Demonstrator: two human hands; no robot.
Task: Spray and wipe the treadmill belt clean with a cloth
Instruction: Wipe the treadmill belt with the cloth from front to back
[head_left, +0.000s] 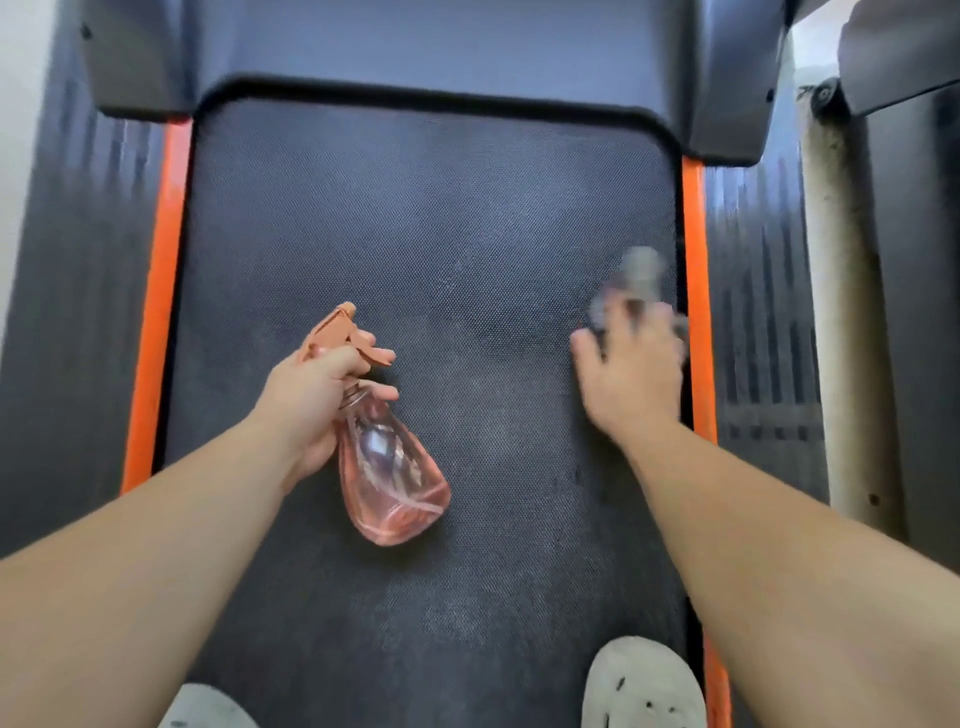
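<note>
Two hands over the treadmill belt (441, 234). Left hand (311, 395) grips the pink spray bottle (389, 483) at the neck, one finger out by the trigger, nozzle pointing up the belt, bottle body hanging low over the belt's middle. Right hand (631, 374) is blurred, fingers spread and pressing the grey cloth (631, 280) flat on the belt, right beside the orange side strip (693, 234). Likely step: wiping the right edge. Pale patches show on the belt; can't tell whether spray or dust. Risks: cloth sits so near the edge that a wide stroke could run off onto the strip or snag in the gap there; bunched cloth would skip patches; a stray trigger squeeze would wet the shoes (641, 686) on the belt and make footing slippery.
</note>
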